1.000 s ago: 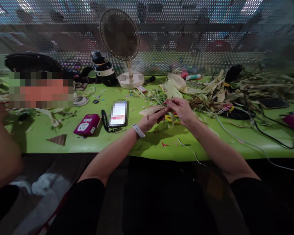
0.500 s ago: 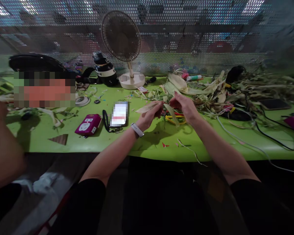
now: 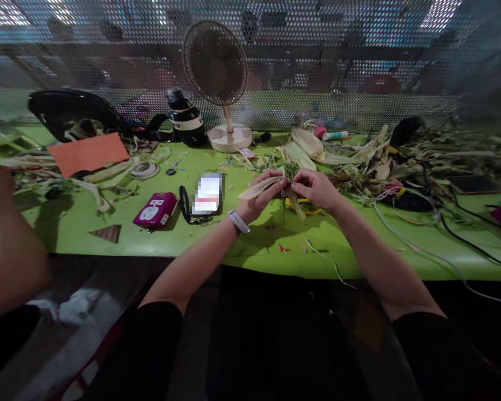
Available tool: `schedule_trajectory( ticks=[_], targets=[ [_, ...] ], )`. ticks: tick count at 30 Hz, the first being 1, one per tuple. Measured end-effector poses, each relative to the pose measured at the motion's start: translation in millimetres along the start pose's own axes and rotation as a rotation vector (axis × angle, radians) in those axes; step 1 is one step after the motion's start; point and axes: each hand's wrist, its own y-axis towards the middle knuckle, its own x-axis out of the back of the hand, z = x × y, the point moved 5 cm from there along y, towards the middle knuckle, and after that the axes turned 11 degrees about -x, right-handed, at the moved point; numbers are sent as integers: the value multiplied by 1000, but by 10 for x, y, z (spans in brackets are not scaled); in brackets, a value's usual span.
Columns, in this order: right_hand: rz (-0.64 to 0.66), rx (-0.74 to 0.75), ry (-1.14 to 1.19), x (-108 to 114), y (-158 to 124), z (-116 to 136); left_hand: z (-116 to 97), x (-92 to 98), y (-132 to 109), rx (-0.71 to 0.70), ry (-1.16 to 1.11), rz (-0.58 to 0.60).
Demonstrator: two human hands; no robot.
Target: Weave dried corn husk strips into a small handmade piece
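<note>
Dry corn husk strips (image 3: 256, 188) lie across my left hand (image 3: 262, 201), whose fingers are closed on them; a pale watch band circles that wrist. Fingertip to fingertip with it, my right hand (image 3: 318, 188) pinches at the same husk piece, and one strip hangs down between the hands. Exactly which part each fingertip grips is too small to make out. Under the right hand lie yellow-handled scissors (image 3: 311, 209), partly hidden. Just behind the hands rests a heap of pale husks (image 3: 307, 143) and green shreds.
A phone (image 3: 209, 195) and a magenta power adapter (image 3: 155, 210) lie to the left. Behind stand a fan (image 3: 230, 137) and a black bottle (image 3: 187, 125). A white cable (image 3: 417, 245) crosses the right side. Another person's arm (image 3: 12, 245) rests at far left.
My right hand has come down and inward from above the husk, its fingers closing to a pinch against the left hand's piece. The view has shifted slightly.
</note>
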Motion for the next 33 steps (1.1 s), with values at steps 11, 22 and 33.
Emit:
schedule_trajectory(
  ticks=[11,22,33],
  targets=[
    [108,-60,258,-91,-6,-30,84,87,62,20,-58,-89],
    [101,-31,193,-48,34,-73,119,93,80,116,-192,-180],
    [59,-23,154,-39,28,-58,54,88,58,-36,149,-24]
  ],
)
